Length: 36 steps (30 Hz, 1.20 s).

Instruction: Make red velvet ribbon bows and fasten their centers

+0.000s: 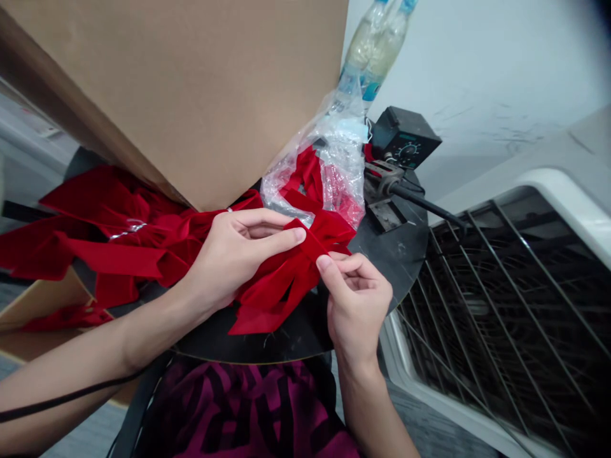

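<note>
A red velvet ribbon bow (281, 289) is held over the front of a round black table (398, 254), its tails hanging toward me. My left hand (243, 245) pinches one side of the bow's middle band between thumb and fingers. On the other side, my right hand (356, 292) has its thumb and forefinger closed on the band's lower edge. Just beyond both hands lies a clear plastic bag (329, 165) with more red ribbon inside. To the left, a pile of red bows (128, 235) is spread out, one bound with a silvery tie (128, 229).
A large cardboard box (200, 95) stands behind the bows. Two bottles (377, 51) are at the back, near a black box with a dial (405, 137) and a metal clamp-like tool (382, 178). A fan with a grille (501, 305) is at right; an open carton (48, 299) is lower left.
</note>
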### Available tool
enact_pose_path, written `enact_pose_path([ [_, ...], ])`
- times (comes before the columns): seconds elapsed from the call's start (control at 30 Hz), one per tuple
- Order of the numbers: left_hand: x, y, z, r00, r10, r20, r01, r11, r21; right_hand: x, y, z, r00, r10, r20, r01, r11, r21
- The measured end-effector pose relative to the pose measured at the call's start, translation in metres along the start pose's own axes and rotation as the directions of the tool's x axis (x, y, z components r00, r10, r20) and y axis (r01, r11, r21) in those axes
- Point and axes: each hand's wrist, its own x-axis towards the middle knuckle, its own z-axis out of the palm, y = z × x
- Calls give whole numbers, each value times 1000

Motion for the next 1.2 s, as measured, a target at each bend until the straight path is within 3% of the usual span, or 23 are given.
enact_pose_path([
  [0.13,0,5,-1,1000,18,25,-19,998,56,-2,1,-2,1000,-13,-5,13,1000,-16],
  [0.23,3,10,-2,993,-79,88,85,995,-57,-2,1,-2,1000,-25,-5,25,1000,-19],
  [0.37,12,15,-6,921,-277,274,333,924,-186,-3,-2,-2,997,-74,15,75,997,-25],
  [0.47,18,15,-12,866,-300,401,392,904,-170,-3,-5,-3,990,-139,31,139,990,-3],
  [0.57,22,12,-15,835,-305,458,407,903,-141,-2,-8,-3,981,-187,46,188,982,-9],
  [0.63,23,9,-16,838,-295,458,381,918,-107,-1,-9,-4,976,-212,49,214,976,-43],
  [0.83,13,15,-11,944,-114,310,82,990,115,-1,-5,-11,965,-252,79,263,945,-195],
  [1.03,2,25,-8,957,8,290,-76,972,223,2,-4,-14,927,-358,116,374,905,-200],
  [1.2,4,16,-7,958,82,273,-93,995,27,2,-15,-8,944,-319,90,330,931,-158],
])
